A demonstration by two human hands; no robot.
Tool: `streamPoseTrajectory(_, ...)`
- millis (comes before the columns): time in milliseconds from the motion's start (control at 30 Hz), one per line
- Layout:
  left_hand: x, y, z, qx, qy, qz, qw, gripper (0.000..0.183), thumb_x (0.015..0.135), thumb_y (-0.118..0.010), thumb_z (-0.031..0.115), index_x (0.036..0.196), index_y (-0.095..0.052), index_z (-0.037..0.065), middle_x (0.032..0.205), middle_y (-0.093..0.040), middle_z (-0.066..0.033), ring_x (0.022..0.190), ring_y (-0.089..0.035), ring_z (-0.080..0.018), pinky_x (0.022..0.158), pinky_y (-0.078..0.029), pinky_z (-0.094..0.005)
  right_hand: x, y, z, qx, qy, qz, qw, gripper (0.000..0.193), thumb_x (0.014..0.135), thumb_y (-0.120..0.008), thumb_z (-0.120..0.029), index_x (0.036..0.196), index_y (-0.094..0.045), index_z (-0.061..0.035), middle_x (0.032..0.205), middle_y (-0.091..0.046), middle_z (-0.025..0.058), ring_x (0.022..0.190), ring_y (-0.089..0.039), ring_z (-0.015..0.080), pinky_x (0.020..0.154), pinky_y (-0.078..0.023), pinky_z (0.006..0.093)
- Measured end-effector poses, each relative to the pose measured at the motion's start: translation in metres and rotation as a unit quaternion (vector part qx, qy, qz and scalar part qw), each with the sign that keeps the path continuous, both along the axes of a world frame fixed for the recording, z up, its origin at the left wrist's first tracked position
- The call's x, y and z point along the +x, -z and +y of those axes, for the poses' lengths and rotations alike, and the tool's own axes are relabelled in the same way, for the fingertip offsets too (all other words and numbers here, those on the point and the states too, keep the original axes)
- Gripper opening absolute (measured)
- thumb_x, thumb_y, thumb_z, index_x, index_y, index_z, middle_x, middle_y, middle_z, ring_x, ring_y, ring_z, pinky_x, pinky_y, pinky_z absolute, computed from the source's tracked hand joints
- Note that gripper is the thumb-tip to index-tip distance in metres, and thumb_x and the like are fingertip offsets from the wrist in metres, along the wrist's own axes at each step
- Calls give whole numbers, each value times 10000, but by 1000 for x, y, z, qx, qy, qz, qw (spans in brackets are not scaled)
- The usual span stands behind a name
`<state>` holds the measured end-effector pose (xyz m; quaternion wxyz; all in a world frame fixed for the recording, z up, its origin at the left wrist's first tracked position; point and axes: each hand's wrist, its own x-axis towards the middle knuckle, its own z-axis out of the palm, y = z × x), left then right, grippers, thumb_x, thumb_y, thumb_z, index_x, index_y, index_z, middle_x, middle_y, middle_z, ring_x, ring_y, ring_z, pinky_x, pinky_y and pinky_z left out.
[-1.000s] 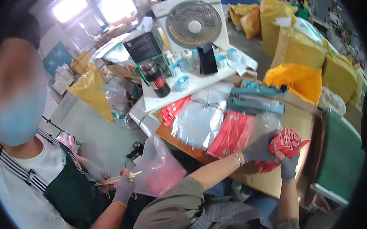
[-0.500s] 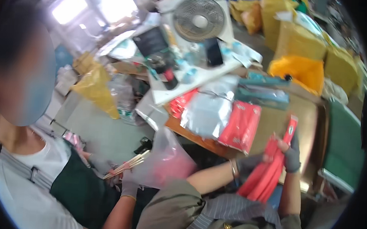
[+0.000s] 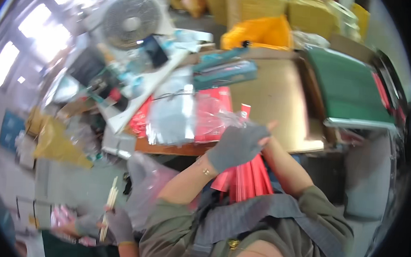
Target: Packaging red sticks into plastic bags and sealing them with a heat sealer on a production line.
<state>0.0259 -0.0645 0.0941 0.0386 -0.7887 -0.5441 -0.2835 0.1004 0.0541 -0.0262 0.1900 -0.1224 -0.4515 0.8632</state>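
In front of my chest, my left hand (image 3: 239,147), in a grey glove with bare fingertips, is wrapped across a bundle of long red strips (image 3: 249,180). The strips fan out below it toward my lap, and a single strip end pokes up above the glove. My right hand (image 3: 272,126) is mostly hidden behind the left; only a bit of fingertip shows and its grip cannot be seen. Crumpled clear film (image 3: 214,111) lies by my left knuckles, over a red packet (image 3: 221,96) on the table.
A clear plastic packet (image 3: 170,119) and teal boxes (image 3: 227,75) lie on the brown table (image 3: 275,95). A fan (image 3: 132,22) stands far left. A green-topped surface (image 3: 349,88) is at right. Lower left, a co-worker's gloved hand (image 3: 119,224) holds thin pale sticks (image 3: 110,203).
My view has swung right, so the table appears further left. My left hand has moved up over the red strips and now covers most of my right hand. The co-worker's sticks are more upright.
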Motion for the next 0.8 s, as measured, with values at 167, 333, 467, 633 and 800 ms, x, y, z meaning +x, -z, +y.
streamPoseTrajectory(167,-1,116,-17,2,-140,-525,839,151,854,-609,82,778,-486,39,692,-465,-6,639,-447,-75,611,-402,-211,35,-15,-24,-176,84,35,980,404,957,-456,-342,1225,-477,-41,987,-619,122,858,-621,207,766,-532,341)
streamPoseTrajectory(333,36,126,-36,-62,-113,-510,851,170,870,-579,106,778,-449,48,705,-389,3,676,-398,-97,629,-367,-253,85,5,-56,-53,199,-50,977,503,953,-452,-353,1323,-396,-16,1156,-561,152,1001,-581,212,899,-469,316)
streamPoseTrajectory(467,32,126,-3,-67,-101,-563,817,265,926,-519,246,889,-552,-15,736,-547,-58,738,-531,-128,684,-428,-263,73,17,-34,67,260,-131,954,586,933,-465,-377,1341,-362,30,1222,-526,171,1040,-545,235,897,-435,323)
streamPoseTrajectory(633,20,185,10,-196,-156,-489,835,280,890,-615,265,801,-536,11,715,-517,-5,685,-449,-71,618,-399,-258,76,72,-28,298,300,-331,843,564,902,-489,-390,1297,-402,3,1137,-554,269,1023,-569,366,873,-444,383)
streamPoseTrajectory(800,29,166,14,-180,-195,-552,791,239,855,-662,217,794,-533,26,714,-527,4,689,-474,-71,638,-420,-249,85,56,-38,244,304,-230,892,582,895,-507,-388,1269,-404,46,1230,-484,262,1134,-511,350,958,-388,381)
